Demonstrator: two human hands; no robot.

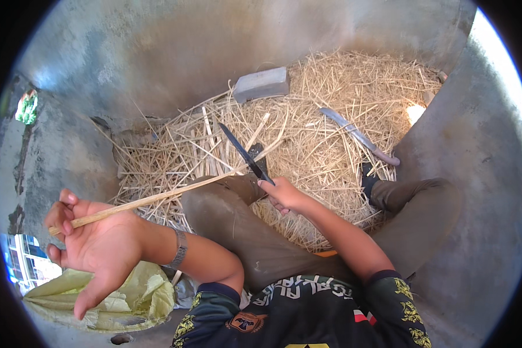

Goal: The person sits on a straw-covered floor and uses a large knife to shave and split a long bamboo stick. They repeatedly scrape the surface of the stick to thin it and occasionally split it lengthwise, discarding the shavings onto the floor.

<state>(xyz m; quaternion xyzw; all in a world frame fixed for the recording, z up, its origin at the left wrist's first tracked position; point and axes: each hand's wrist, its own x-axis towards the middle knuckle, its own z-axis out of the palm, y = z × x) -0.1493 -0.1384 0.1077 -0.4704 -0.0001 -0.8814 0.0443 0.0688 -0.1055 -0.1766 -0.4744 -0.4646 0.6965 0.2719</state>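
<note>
Head view: on a straw-strewn concrete floor [470,151], the left hand [95,243] is pinching one bamboo strip [156,200], the right hand [284,194] gripping one of two knives [246,155].

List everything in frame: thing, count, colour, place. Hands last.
bamboo strip: 1, pale tan, runs from the left hand to the knife blade
knife: 1, dark blade, in the right hand, edge against the strip
second blade: 1, grey with a pinkish handle, lying on the shavings to the right
grey block: 1, grey, at the far edge of the shavings
shavings pile: 1, straw yellow, on the concrete floor in front of the legs
sack: 1, pale yellow-green, crumpled at lower left
bracelet: 1, silver-grey, on the left wrist
left hand: palm up, fingers pinching the strip's near end
right hand: closed on the knife handle, above the knee
</note>
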